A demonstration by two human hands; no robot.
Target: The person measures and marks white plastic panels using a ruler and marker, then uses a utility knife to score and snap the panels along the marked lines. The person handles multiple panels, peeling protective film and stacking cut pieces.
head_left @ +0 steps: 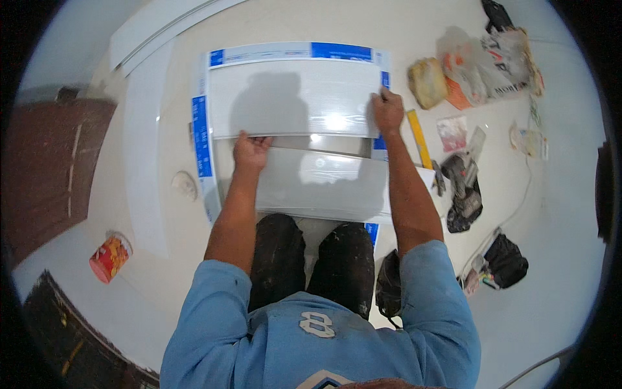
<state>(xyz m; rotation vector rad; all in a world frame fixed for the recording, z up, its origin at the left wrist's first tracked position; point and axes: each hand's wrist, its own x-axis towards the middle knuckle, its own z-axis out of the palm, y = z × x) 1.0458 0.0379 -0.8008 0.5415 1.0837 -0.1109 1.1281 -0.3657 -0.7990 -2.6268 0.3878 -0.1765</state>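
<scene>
A white panel (pixel 343 84) lies across the far part of a white rectangular frame with blue film strips (pixel 202 136). My left hand (pixel 251 153) holds the panel's near edge, left of its middle, with some fingers curled at the edge. At its right end my right hand (pixel 389 111) grips the panel, fingers bent over the side. A second glossy panel (pixel 324 185) lies nearer, in front of my knees. Between the two panels there is a gap that shows the floor.
On the right lie a yellow bar (pixel 419 139), plastic bags (pixel 502 68), a yellowish wrapped bundle (pixel 427 83), dark cloth (pixel 464 204) and a black bag (pixel 506 260). To the left are a red tub (pixel 110 258) and a long white strip (pixel 146 149). A brown sheet (pixel 58 168) stands at far left.
</scene>
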